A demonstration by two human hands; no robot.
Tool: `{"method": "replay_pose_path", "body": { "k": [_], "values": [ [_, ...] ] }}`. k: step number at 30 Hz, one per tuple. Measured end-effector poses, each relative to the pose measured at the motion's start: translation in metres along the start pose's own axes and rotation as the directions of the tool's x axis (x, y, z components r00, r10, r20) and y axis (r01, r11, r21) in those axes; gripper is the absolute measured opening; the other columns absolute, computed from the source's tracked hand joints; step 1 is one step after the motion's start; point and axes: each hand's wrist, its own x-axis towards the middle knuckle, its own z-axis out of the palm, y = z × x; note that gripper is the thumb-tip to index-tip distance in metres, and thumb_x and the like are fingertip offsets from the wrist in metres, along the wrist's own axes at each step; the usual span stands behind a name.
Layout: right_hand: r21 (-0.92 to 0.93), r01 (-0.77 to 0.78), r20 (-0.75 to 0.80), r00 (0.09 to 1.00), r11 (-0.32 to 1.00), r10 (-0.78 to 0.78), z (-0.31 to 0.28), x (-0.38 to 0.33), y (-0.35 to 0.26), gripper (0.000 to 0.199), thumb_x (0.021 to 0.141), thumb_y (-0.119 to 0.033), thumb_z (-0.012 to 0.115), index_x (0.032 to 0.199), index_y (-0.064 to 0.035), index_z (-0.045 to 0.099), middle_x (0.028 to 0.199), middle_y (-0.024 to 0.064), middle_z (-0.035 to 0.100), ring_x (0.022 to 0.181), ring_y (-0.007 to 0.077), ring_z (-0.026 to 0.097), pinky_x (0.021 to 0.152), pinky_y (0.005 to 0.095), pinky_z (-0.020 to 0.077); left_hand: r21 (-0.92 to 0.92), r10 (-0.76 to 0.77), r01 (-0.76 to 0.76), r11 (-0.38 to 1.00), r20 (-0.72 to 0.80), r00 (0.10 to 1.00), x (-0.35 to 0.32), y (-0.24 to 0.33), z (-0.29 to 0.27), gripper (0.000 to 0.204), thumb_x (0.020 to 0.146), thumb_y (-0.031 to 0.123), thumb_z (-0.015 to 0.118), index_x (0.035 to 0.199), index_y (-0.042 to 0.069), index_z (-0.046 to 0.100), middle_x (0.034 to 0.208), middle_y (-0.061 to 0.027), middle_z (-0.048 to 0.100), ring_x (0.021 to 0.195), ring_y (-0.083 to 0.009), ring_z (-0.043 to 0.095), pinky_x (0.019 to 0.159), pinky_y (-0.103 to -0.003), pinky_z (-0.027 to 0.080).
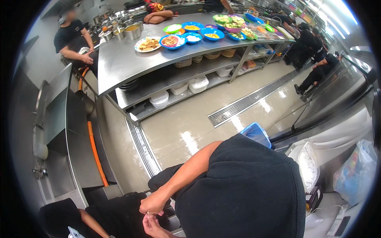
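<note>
Low in the view, my two hands meet in front of my black-shirted body. My right hand [154,203], at the end of the bare forearm, is curled closed. Just below it, my left hand [153,226] has its fingertips drawn together, touching the right hand's fingers. Whatever may be pinched between them is too small to name. Nearest to the hands on the left are another person's dark clothes [119,212]. That person's forearm [94,224] enters at the lower left with a band at the wrist.
A steel counter [119,65] carries colourful food bowls [192,37], a patterned plate [147,44] and metal pots [133,31]. A person [73,41] stands at its left end. An orange hose [95,152] runs beside steel sinks. Floor grates [254,97], a blue bin [256,133] and a plastic bag [355,170] lie around.
</note>
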Motion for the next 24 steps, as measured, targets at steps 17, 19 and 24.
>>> {"method": "replay_pose_path", "body": {
  "k": [17,19,24],
  "values": [
    [0.105,-0.021,-0.127,0.991,0.994,0.035,-0.026,-0.022,0.007,0.019,0.094,-0.009,0.068,0.092,0.0097,0.065,0.081,0.0191,0.076,0.067,0.0251,0.076,0.060,0.0344,0.0624,0.162,0.072,-0.090,0.983,0.112,0.991,0.000,0.035,0.036,0.028,0.099,0.023,0.071,0.104,-0.005,0.069,0.089,-0.0086,0.069,0.080,-0.0156,0.063,0.075,-0.028,0.051],
    [0.097,0.009,-0.111,0.994,0.995,0.002,-0.026,-0.022,0.001,0.018,0.096,-0.008,0.065,0.091,0.0093,0.063,0.077,0.0190,0.074,0.066,0.0252,0.076,0.058,0.0348,0.0617,0.189,0.098,-0.121,0.975,0.123,0.988,-0.002,0.040,0.035,0.028,0.099,0.023,0.071,0.102,-0.005,0.069,0.088,-0.0078,0.068,0.080,-0.0152,0.062,0.074,-0.028,0.051],
    [0.108,0.030,-0.051,0.998,0.994,-0.024,-0.025,-0.016,0.009,0.017,0.097,-0.006,0.063,0.093,0.0098,0.063,0.078,0.0191,0.074,0.065,0.0255,0.076,0.058,0.0346,0.0618,0.158,0.100,-0.123,0.980,0.143,0.985,-0.003,0.033,0.031,0.027,0.101,0.023,0.069,0.101,-0.005,0.068,0.088,-0.0073,0.067,0.080,-0.0153,0.061,0.074,-0.029,0.050]
  ]
}}
